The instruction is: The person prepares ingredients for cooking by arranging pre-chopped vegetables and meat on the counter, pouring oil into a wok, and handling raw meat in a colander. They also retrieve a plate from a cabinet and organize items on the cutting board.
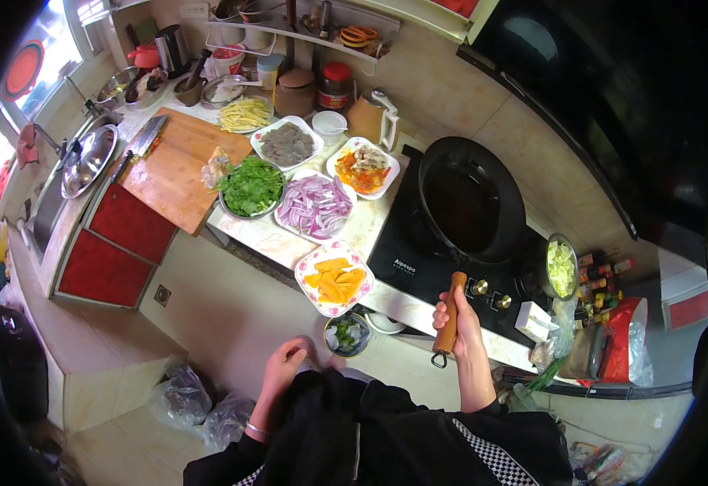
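Observation:
My right hand (464, 319) is wrapped around the wooden handle (449, 313) of a large black wok (472, 197), which sits on the black gas hob (390, 252). Dark liquid, apparently, lies in the wok's bottom. Beside my body, over the floor, hangs my left hand (286, 362), touching no object, its fingers loosely curled. At the counter's edge stands a floral plate (303, 261) of orange slices. Behind it are a plate of sliced red onion (314, 206), a bowl of green herbs (250, 187), a dish of grey pieces (287, 143) and a dish of chopped peppers (363, 170).
A wooden cutting board (184, 164) with a cleaver (147, 135) overhangs the counter at left. A bowl of chopped pale greens (561, 268) stands right of the wok, near a tissue box (533, 322) and several bottles. A waste bin (346, 335) stands below the counter; plastic bags (184, 395) lie on the floor.

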Available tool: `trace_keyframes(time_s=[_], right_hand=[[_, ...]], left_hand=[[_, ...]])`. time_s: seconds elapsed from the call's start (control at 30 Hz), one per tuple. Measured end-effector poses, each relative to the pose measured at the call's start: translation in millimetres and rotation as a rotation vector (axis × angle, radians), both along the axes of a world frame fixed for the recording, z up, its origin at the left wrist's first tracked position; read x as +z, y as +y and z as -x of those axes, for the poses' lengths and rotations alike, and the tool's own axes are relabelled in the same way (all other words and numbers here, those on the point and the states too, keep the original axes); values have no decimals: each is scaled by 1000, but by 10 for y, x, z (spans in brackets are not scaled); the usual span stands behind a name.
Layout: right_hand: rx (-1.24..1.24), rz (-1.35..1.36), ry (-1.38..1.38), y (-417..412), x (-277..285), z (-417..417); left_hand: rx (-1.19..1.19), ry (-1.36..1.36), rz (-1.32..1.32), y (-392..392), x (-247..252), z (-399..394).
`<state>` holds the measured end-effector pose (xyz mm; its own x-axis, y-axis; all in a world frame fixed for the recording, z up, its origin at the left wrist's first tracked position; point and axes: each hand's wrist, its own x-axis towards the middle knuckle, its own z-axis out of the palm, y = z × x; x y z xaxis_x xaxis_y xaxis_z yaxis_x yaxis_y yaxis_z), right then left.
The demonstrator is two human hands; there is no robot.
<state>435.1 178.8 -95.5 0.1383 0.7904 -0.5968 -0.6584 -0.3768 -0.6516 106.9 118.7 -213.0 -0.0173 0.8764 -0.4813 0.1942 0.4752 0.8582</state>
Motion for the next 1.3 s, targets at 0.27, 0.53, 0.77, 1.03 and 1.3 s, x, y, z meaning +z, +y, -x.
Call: trace_keyframes(time_s=[0.27, 0.53, 0.77, 1.03, 1.3], right_hand=[[161, 48, -36, -724, -610, -255], [669, 235, -370, -1272, -1434, 19], [763, -1043, -1124, -806, -394, 1380], [782, -659, -490, -441, -651, 1993], [806, -57, 39, -193, -34, 3276]], left_hand=[[-113, 164, 25, -212, 163, -132], [424, -995, 397, -386, 317, -456], [167, -668, -259, -752, -668, -545], [596, -747, 92, -267, 1315, -815], [751, -473, 80, 530, 540, 708]])
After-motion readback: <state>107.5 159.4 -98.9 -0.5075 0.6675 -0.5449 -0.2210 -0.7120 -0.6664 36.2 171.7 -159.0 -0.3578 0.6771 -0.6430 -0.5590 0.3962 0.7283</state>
